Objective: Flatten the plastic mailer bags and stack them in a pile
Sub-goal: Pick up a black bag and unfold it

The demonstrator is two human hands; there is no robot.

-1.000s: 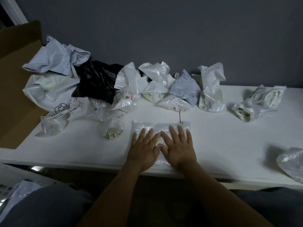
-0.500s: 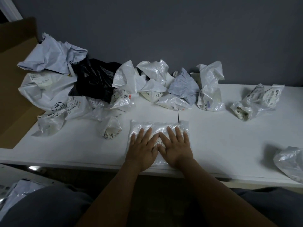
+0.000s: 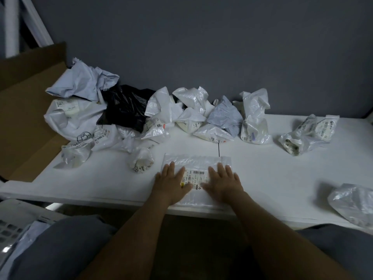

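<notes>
Two flat hands on one white mailer [image 3: 196, 164] at the table's [image 3: 272, 184] near edge, left hand [image 3: 171, 183] and right hand [image 3: 222, 182] spread apart, fingers straight, pressing down, gripping nothing, label [image 3: 194, 176] showing between them, crumpled bags [image 3: 191, 110] heaped behind, black bag [image 3: 125, 106] among them.

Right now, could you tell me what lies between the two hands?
The head view shows a printed label on the flattened mailer, between the left hand and right hand.

clear bag [image 3: 352, 203]: cut by right edge | label [image 3: 194, 177] print: unreadable
</notes>
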